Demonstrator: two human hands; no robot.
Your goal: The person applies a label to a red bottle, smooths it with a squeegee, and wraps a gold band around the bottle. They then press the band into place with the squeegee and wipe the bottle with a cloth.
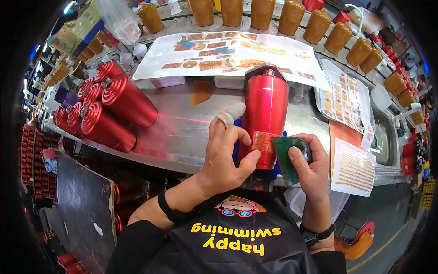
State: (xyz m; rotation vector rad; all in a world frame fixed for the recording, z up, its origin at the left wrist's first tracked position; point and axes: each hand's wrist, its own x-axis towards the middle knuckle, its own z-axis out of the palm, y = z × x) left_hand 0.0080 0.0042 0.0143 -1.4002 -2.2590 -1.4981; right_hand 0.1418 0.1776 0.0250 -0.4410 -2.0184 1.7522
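A shiny red bottle (267, 105) lies on a dark stand with its metal neck pointing away. Near its base is a gold decal (263, 141). My left hand (226, 157) touches the bottle beside the decal with curled fingers and thumb; a pale cloth sleeve covers one fingertip. Whether it pinches the decal's edge is too small to tell. My right hand (305, 160) holds a green translucent scraper (286, 160) between thumb and fingers, its edge close to the decal's right side.
Several red bottles (130, 100) lie at the left of the metal worktop (182, 132). A white decal sheet (159, 57) spans the back. More sheets (353, 166) lie at right, beside a sink (385, 137). Brown wrapped bottles (232, 13) line the far edge.
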